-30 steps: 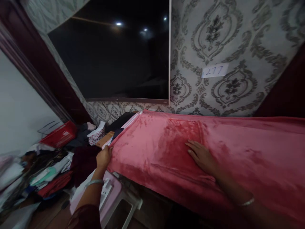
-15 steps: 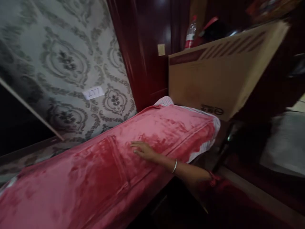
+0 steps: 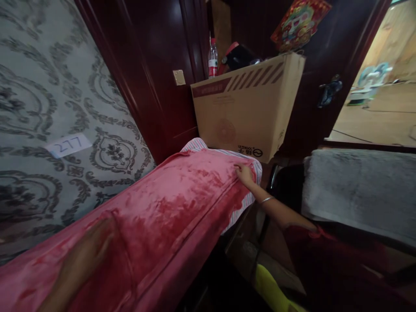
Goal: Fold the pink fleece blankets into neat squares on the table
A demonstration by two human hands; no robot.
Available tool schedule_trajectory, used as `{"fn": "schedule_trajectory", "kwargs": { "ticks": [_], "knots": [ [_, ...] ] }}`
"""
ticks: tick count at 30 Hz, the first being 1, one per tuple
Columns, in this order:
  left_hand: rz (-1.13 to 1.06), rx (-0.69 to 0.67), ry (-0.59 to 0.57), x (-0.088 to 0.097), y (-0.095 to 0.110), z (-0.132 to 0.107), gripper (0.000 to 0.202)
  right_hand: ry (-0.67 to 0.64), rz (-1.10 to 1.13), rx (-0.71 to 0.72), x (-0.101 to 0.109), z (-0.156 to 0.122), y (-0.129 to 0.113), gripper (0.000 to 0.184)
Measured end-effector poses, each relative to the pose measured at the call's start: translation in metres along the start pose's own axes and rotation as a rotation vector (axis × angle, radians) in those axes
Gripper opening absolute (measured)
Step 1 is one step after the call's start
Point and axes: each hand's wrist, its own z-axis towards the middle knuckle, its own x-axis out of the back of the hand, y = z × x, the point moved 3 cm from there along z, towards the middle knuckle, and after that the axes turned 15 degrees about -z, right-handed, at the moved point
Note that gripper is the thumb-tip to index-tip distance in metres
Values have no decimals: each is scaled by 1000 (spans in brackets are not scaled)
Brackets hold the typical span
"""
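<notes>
Fabric fills the lower left of the view: a pink plush blanket (image 3: 169, 203) lies spread lengthwise over a long raised surface against the patterned wall (image 3: 48, 78), with a striped sheet (image 3: 243, 206) showing under its far end. A second ago the view faced the other end, where the left hand held the blanket's edge and the right lay flat mid-cloth. Since then the head has swung right and the right hand has slid along the pile, so the smoothing has reached the end nearest the cardboard box (image 3: 240, 112), which stands just past the sheet. A grey towel (image 3: 357, 186) lies draped to the right, apart from the blanket. The left hand (image 3: 81, 260) is a blur low on the blanket, resting on the pile; how its fingers stand I cannot tell. The right hand (image 3: 244, 173), a bangle (image 3: 266, 199) on its wrist, sits palm down at the far hem with fingers bent onto the seam and touching it. Whether they pinch the cloth or merely press is too small to tell. Smallest, a label (image 3: 68, 144) reading 277 is stuck on the wall
</notes>
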Motion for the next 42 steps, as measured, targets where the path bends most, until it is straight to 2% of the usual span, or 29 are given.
{"fn": "schedule_trajectory", "kwargs": {
  "ticks": [4, 8, 13, 20, 24, 28, 33, 36, 38, 40, 42],
  "knots": [
    [-109, -173, -167, -55, 58, 45, 54, 81, -58, -130, 9, 18, 40, 46],
    [-145, -245, -275, -102, 103, 68, 56, 102, -86, -298, 5, 31, 66, 45],
    [-164, -236, -337, -135, 128, 77, 58, 105, -92, -449, -3, 45, 87, 36],
    [-214, -288, -362, -167, 143, 78, 55, 115, -100, -535, -13, 62, 98, 26],
    [-192, -325, -312, -179, 144, 69, 55, 158, -101, -548, -16, 69, 105, 24],
    [-170, -361, -268, -184, 142, 64, 56, 217, -102, -579, -15, 72, 117, 27],
    [-150, -387, -237, -186, 141, 63, 55, 197, -107, -599, -18, 70, 127, 28],
    [-154, -389, -217, -186, 142, 63, 54, 183, -116, -575, -16, 67, 125, 30],
    [-164, -388, -223, -185, 144, 63, 55, 196, -124, -553, -10, 63, 116, 36],
    [-177, -389, -250, -182, 146, 63, 56, 248, -185, -435, -4, 60, 95, 44],
    [-189, -384, -281, -178, 150, 62, 58, 264, -306, -180, -2, 55, 65, 50]
  ]
}}
